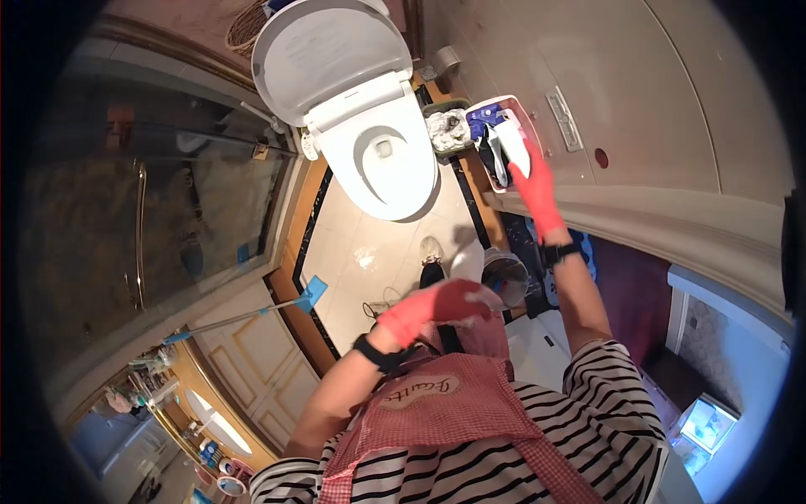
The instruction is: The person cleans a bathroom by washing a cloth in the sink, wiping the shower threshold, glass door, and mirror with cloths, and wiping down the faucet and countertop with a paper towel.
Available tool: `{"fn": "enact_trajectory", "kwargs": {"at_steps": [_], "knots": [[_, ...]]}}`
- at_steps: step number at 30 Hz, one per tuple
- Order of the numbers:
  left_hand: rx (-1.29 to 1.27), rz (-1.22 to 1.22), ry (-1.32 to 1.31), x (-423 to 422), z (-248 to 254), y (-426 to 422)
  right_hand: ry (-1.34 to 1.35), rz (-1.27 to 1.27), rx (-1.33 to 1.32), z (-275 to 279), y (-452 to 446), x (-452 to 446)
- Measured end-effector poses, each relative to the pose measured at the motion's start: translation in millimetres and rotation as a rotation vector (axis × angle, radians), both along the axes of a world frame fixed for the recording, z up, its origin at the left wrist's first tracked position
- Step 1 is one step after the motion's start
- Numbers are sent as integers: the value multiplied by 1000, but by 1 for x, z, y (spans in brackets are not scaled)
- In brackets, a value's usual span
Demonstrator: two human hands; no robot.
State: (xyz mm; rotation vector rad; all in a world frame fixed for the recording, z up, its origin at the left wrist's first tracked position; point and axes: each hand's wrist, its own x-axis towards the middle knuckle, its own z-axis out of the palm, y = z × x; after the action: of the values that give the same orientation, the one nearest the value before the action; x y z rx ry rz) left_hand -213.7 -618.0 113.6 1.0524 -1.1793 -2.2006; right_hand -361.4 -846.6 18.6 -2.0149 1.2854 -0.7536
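My right hand [536, 191], in a red rubber glove, reaches to a pink-and-white basket [531, 126] by the wall. Its fingers are closed on a white bottle-like object [512, 144] at the basket's right side. Beside that object lie a blue-and-white packet [485, 120] and some dark items. My left hand [441, 309], also red-gloved, is in front of the pink checked apron [437, 395]. Its fingers look closed, and a pale, blurred thing shows at their tips. The toilet [388, 172] stands ahead with its lid up.
A waste bin [449, 130] full of crumpled white paper stands between toilet and basket. A grey bucket [505, 275] is on the floor below my right arm. At left, a blue-headed long-handled tool [312, 293] leans near a white cabinet [252, 361]. Glass shower doors [138, 227] line the left.
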Motion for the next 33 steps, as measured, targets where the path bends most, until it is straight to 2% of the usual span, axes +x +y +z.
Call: {"fn": "enact_trajectory", "kwargs": {"at_steps": [2, 4, 5, 7, 8, 9, 11, 12, 13, 14, 15, 16, 17, 18, 19, 20, 22, 24, 26, 27, 28, 29, 30, 31, 32, 33], "knots": [[205, 593, 94, 30, -3, 19, 161, -14, -74, -24, -28, -1], [228, 809, -41, 75, 2, 30, 305, 10, -94, -37, -44, 0], [212, 942, -4, 93, 18, 32, 497, 22, -186, -50, -48, -3], [205, 1133, 17, 125, 34, 48, 620, 50, -224, -36, -45, -2], [218, 1189, -1, 141, 36, 63, 688, 20, -330, -54, -50, -3], [240, 1255, 30, 152, 41, 75, 506, -46, -426, -39, -41, 9], [195, 1349, 80, 169, 44, 103, 62, 209, -223, 18, 2, 55], [174, 1383, 147, 174, 47, 119, -39, 418, 88, 50, 40, 84], [133, 1404, 144, 177, 56, 134, 18, 675, 72, 50, 71, 105], [106, 1416, 163, 183, 58, 153, 35, 792, 301, 83, 117, 136], [81, 1447, 167, 185, 67, 170, 6, 946, 369, 114, 162, 161], [58, 1482, 174, 187, 78, 191, -58, 1039, 320, 124, 200, 185], [31, 1531, 169, 191, 83, 217, 21, 1094, 312, 151, 235, 209], [47, 1596, 279, 195, 85, 244, -169, 1149, 241, 152, 265, 235], [53, 1657, 395, 200, 85, 272, -13, 1191, 504, 160, 289, 255], [10, 1707, 398, 206, 86, 304, 161, 1214, 753, 173, 313, 273], [-111, 1734, 541, 211, 79, 380, 108, 1425, 750, 180, 362, 298], [-127, 1846, 505, 199, 57, 452, 178, 1535, 942, 192, 413, 310], [69, 2064, -752, 169, 45, 513, 193, 1643, 951, 203, 469, 316], [-189, 1876, -1256, 157, 61, 535, 187, 1706, 847, 206, 499, 319], [-363, 1684, -1222, 145, 79, 564, 379, 1692, 801, 202, 530, 327], [-326, 1787, -566, 123, 110, 576, 345, 1773, 805, 194, 558, 331], [-398, 1726, -658, 111, 93, 592, 347, 1756, 980, 188, 584, 334], [-87, 1709, -638, 90, 119, 597, 313, 1773, 998, 190, 607, 337], [74, 1820, -629, 75, 110, 605, 277, 1769, 1022, 192, 626, 339], [126, 1999, -629, 69, 94, 615, 286, 1793, 1011, 187, 644, 343]]}}
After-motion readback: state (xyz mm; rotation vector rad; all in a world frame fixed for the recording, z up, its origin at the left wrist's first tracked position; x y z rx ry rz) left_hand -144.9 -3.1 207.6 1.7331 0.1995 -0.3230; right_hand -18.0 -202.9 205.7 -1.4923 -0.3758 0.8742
